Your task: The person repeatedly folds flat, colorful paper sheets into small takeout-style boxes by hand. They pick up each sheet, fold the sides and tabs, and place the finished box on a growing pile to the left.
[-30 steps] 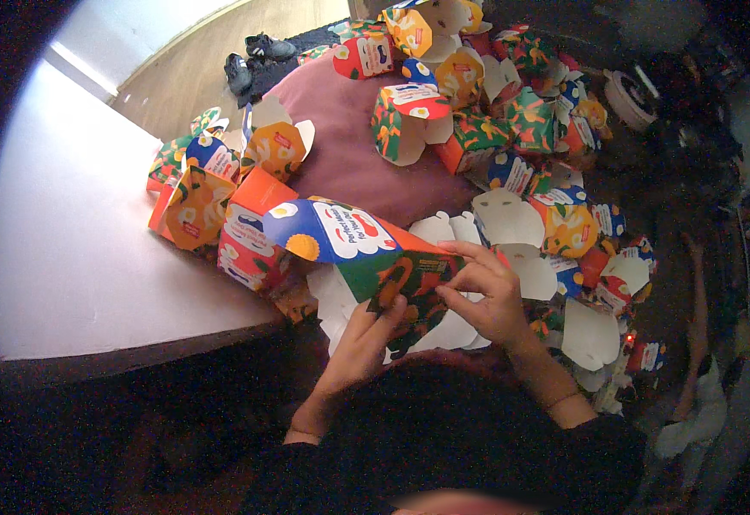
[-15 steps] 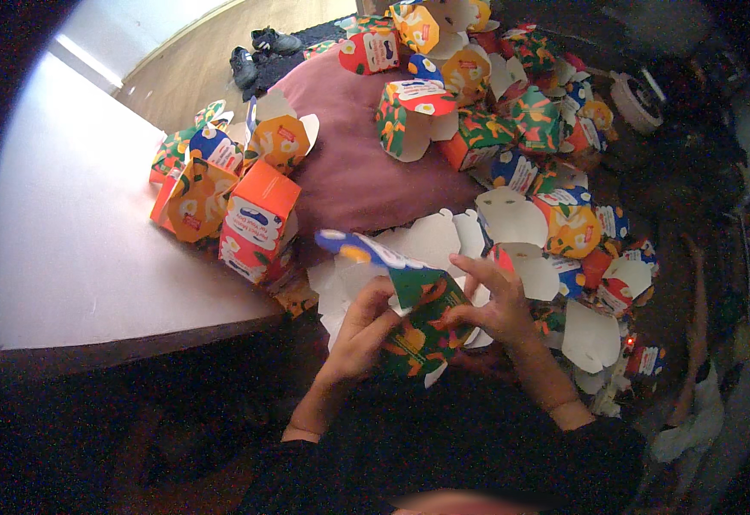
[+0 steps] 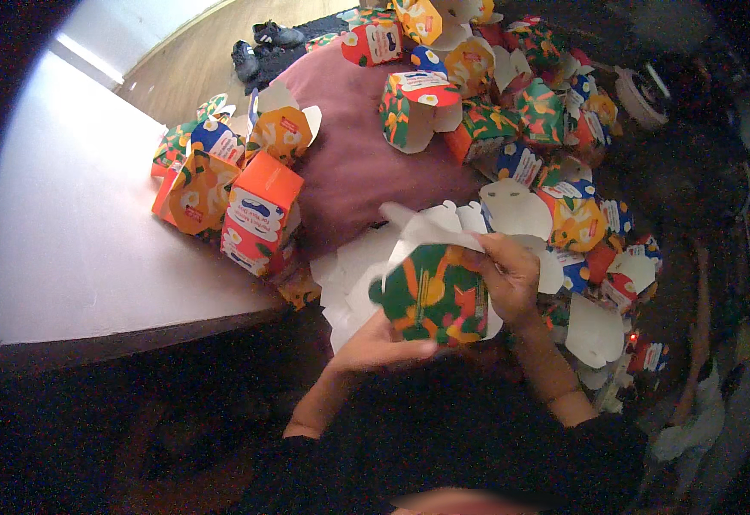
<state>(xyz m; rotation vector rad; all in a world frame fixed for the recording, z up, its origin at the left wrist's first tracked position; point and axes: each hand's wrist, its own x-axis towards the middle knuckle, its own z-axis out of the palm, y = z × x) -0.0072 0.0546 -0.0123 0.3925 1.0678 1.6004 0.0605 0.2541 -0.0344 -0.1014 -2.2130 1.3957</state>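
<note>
A food carton (image 3: 433,296) with a green face patterned in orange and yellow is held up in front of my body. Its white inside and a raised flap show along the far side. My left hand (image 3: 379,348) supports the lower left of the carton, its thumb along the near edge and its other fingers hidden underneath. At the upper right edge, my right hand (image 3: 511,273) grips the carton wall between thumb and fingers. Under and behind the carton lie white unfolded carton blanks (image 3: 341,279), partly covered by it.
Folded cartons (image 3: 259,215) crowd beside a white tabletop (image 3: 109,232) at left. Many more cartons (image 3: 572,215) are piled from far middle to right around a pink cushion (image 3: 349,146). Dark shoes (image 3: 276,36) sit on a mat at the far left.
The carton has turned so its green face points up toward me, and its blue-and-white flap has gone from sight. My left hand has moved beneath its lower edge; the right hand has closed on its side.
</note>
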